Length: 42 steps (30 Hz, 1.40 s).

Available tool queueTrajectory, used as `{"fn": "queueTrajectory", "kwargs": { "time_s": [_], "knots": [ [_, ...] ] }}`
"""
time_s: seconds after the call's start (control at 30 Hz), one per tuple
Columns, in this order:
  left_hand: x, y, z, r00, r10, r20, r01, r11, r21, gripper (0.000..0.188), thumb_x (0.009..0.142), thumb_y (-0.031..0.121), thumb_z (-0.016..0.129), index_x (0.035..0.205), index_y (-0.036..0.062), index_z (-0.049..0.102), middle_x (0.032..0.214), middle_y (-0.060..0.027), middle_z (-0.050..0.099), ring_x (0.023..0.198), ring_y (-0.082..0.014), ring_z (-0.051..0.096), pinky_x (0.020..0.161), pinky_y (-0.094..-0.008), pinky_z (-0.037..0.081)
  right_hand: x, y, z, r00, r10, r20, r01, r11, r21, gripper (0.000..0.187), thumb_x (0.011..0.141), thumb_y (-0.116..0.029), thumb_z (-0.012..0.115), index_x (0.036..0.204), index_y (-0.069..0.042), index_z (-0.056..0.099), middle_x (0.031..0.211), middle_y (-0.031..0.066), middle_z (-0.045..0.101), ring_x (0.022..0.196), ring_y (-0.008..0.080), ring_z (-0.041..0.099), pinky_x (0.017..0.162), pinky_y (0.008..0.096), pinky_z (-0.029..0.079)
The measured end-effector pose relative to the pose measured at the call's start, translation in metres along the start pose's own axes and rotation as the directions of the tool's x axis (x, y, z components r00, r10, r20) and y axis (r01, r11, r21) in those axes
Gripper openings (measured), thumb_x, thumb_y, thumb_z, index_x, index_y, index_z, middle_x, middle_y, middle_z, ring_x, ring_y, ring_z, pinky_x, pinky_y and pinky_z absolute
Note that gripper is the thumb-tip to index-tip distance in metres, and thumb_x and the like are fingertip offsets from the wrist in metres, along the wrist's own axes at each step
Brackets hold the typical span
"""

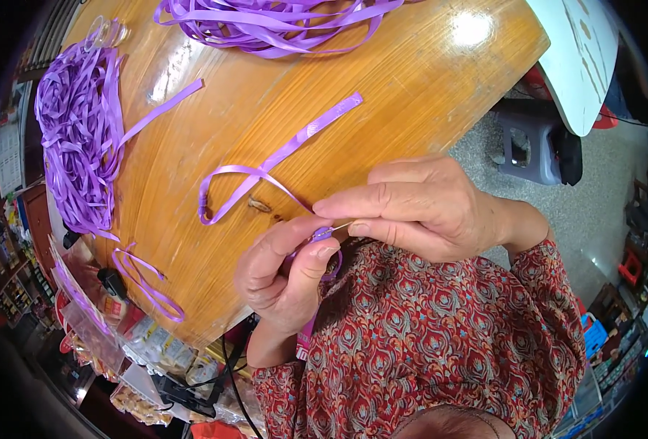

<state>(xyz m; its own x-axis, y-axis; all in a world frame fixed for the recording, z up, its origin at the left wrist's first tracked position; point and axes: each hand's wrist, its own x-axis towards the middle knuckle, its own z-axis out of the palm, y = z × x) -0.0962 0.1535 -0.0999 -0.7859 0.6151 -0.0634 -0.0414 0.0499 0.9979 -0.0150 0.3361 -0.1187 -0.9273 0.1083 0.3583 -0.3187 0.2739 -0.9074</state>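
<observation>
My left hand [280,274] is closed, with thumb and forefinger pinching a small folded bit of purple ribbon [322,233]. From that pinch the ribbon's free length [295,150] loops over the table and ends in a flat, straight tip. My right hand [430,208] meets the left one; its thumb and fingers pinch a thin, pale needle-like stick [343,226], whose tip touches the folded ribbon. Whether it is metal or wood I cannot tell. More purple ribbon hangs below my left thumb, partly hidden by the hand.
Two heaps of purple ribbon lie on the wooden table [397,95]: one at the left [82,135], one at the far edge [265,25]. A loose ribbon loop [152,289] sits near the left edge. Packaged goods [159,344] crowd the lower left; a grey stool [533,143] stands right.
</observation>
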Motion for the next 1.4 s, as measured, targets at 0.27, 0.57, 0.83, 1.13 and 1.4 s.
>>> {"fn": "queueTrajectory", "kwargs": {
  "time_s": [0.27,0.57,0.83,1.13,1.4],
  "knots": [
    [-0.001,0.001,0.003,0.994,0.106,0.0,-0.106,0.988,0.109,0.019,0.077,-0.004,0.068,0.096,-0.0027,0.065,0.083,-0.0068,0.066,0.068,-0.0077,0.057,0.059,-0.0199,0.043,0.001,-0.003,-0.003,0.999,-0.021,-0.025,0.02,0.999,-0.05,0.021,0.08,-0.006,0.068,0.1,-0.002,0.067,0.069,0.007,0.059,0.054,0.0179,0.054,0.047,0.0301,0.039],
    [0.001,0.005,-0.002,0.998,0.047,0.038,-0.05,0.994,0.094,0.02,0.077,-0.003,0.07,0.096,-0.001,0.066,0.083,-0.0052,0.065,0.07,-0.0073,0.057,0.06,-0.0195,0.043,0.002,-0.002,-0.002,0.995,0.085,0.048,-0.092,0.982,0.162,0.017,0.083,-0.005,0.065,0.1,-0.001,0.066,0.074,0.0096,0.061,0.06,0.0224,0.059,0.051,0.0311,0.044],
    [-0.001,0.001,0.003,0.998,0.049,-0.049,-0.049,0.999,-0.001,0.021,0.075,-0.004,0.071,0.095,-0.0008,0.065,0.086,-0.0066,0.066,0.073,-0.0091,0.059,0.065,-0.0205,0.046,0.0,0.0,0.005,0.997,-0.074,-0.012,0.073,0.993,-0.09,0.021,0.078,-0.002,0.067,0.099,0.001,0.067,0.069,0.0078,0.058,0.054,0.0198,0.054,0.046,0.0309,0.039],
    [0.001,0.005,0.008,0.994,-0.086,-0.073,0.059,0.947,-0.315,0.021,0.077,0.008,0.07,0.092,-0.005,0.062,0.085,-0.0104,0.062,0.069,-0.0115,0.053,0.062,-0.0216,0.039,0.001,0.0,0.005,0.998,-0.033,-0.06,0.038,0.996,0.08,0.023,0.075,-0.002,0.069,0.098,0.0,0.068,0.058,0.0058,0.051,0.046,0.0186,0.047,0.041,0.0319,0.034],
    [0.003,-0.001,0.003,0.968,0.249,-0.018,-0.242,0.955,0.173,0.021,0.076,-0.003,0.069,0.096,-0.0024,0.065,0.085,-0.009,0.066,0.072,-0.0134,0.061,0.065,-0.0243,0.047,0.005,-0.005,0.0,0.991,-0.108,-0.073,0.103,0.992,-0.068,0.018,0.079,-0.004,0.068,0.096,0.0,0.068,0.063,0.0069,0.055,0.052,0.0196,0.053,0.044,0.0318,0.038]
  ]
}}
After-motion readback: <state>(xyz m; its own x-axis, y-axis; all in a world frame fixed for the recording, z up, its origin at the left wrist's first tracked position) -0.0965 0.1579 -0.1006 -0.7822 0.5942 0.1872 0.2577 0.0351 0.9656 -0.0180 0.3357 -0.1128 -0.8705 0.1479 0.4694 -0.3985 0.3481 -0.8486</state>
